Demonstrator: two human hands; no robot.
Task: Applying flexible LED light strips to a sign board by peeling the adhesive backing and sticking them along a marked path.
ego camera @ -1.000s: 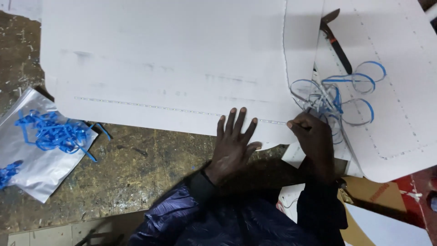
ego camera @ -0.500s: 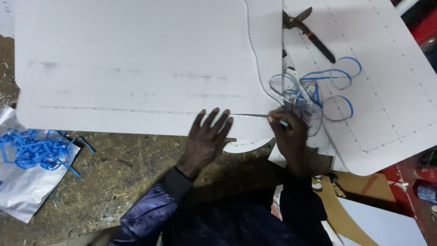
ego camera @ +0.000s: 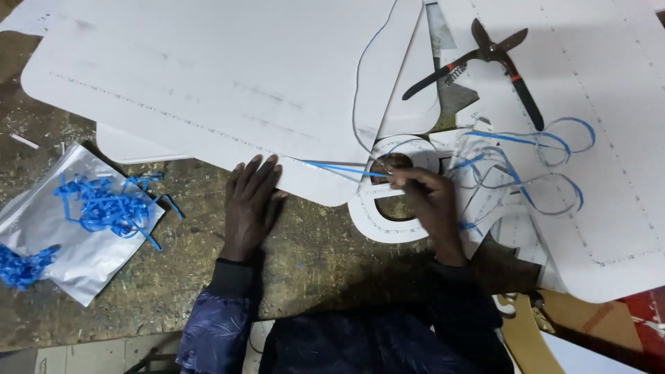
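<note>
Worn, speckled counter. White sheets lie above the grip, silver foil bag with blue strips far left, white cut-out just beside it.

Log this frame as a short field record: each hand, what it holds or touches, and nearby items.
left hand: flat, pressing the edge of the large white sheet
right hand: pinching a thin blue strip running along the sheet edge
snips: lying open on the right sheet, untouched
silver bag: far left, covered in blue strip scraps
surface: worn workbench
</note>
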